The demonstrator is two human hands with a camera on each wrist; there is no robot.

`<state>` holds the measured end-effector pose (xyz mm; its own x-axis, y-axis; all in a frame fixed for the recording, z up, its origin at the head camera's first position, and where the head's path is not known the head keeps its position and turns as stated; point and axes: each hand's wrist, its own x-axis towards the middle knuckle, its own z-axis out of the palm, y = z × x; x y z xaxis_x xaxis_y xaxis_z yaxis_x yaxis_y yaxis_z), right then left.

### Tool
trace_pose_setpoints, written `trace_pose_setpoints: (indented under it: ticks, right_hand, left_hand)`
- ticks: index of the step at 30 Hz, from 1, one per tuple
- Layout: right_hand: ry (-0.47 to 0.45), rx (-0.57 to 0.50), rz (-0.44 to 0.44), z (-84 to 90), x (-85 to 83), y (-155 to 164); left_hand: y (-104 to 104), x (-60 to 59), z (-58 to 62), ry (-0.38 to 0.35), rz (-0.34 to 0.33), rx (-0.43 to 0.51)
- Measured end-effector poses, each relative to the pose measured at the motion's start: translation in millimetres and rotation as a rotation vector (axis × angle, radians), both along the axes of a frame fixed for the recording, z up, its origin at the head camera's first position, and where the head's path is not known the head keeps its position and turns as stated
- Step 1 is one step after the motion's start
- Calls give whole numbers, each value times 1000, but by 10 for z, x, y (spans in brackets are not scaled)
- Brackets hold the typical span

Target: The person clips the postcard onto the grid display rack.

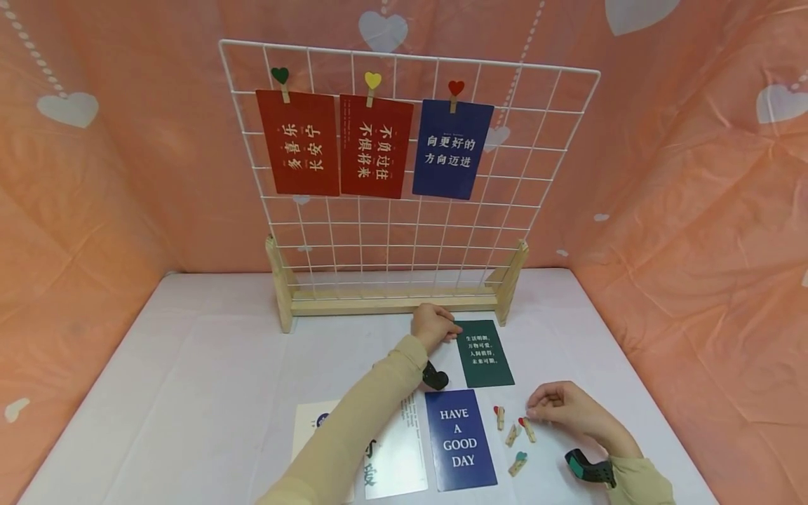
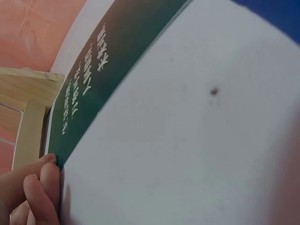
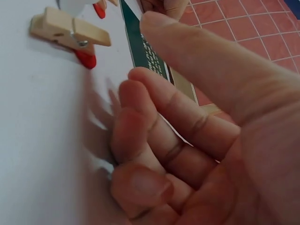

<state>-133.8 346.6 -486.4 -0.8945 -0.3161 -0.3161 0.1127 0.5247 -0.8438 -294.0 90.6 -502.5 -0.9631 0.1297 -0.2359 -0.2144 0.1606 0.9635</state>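
My left hand [image 1: 434, 327] pinches the upper left corner of a dark green card with white writing [image 1: 485, 372], just in front of the rack's wooden base. Close up in the left wrist view, the fingertips [image 2: 48, 158] meet at that corner of the green card [image 2: 112, 70]. Over the table at the right, my right hand [image 1: 571, 410] has loosely bent fingers and holds nothing. Just left of it lies a wooden clothespin with a red heart [image 1: 529, 430], seen larger in the right wrist view as a clothespin [image 3: 61, 28] apart from the fingers.
Several more clothespins [image 1: 517, 463] lie nearby. A blue card [image 1: 461, 440], a white card [image 1: 404, 449] and a cream card [image 1: 306, 424] lie in front, partly under the left arm. Behind, a white wire rack [image 1: 404, 245] carries two red cards [image 1: 306, 144] and a blue card [image 1: 451, 149], clipped on.
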Motion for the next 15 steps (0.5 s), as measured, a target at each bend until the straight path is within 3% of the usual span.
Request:
trace_pose_setpoints:
  ticks: [15]
  right_hand:
    - [115,21,1,-45,74,-55]
  left_hand:
    - [-66,37,67,-68,52,197]
